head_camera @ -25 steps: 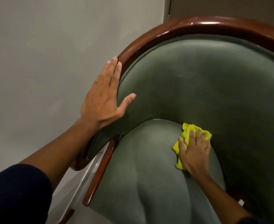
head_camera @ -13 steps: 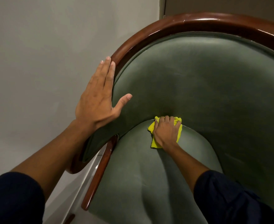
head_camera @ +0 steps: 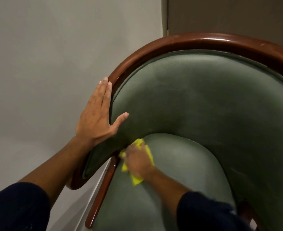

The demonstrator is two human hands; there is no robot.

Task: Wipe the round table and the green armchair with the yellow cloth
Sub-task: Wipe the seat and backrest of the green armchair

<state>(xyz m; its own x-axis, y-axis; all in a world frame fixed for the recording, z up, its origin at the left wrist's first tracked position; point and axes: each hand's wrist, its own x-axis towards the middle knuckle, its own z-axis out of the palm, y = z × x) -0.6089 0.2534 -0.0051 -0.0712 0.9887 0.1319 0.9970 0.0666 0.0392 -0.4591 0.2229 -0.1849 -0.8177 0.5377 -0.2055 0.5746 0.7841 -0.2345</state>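
Note:
The green armchair fills the right of the head view, with a curved dark wooden rim around its padded back and a rounded seat cushion. My left hand lies flat on the left armrest rim, fingers together, thumb spread onto the green padding. My right hand presses the crumpled yellow cloth against the left rear edge of the seat cushion, where the seat meets the arm; it is motion-blurred. The round table is out of view.
A plain grey wall stands close on the left of the chair. A wooden front arm post runs down beside the seat, and pale floor shows below it. A darker panel lies behind the chair back.
My right hand has swept the yellow cloth leftward along the back edge of the seat, from right of centre to the left corner. My left hand has stayed on the armrest.

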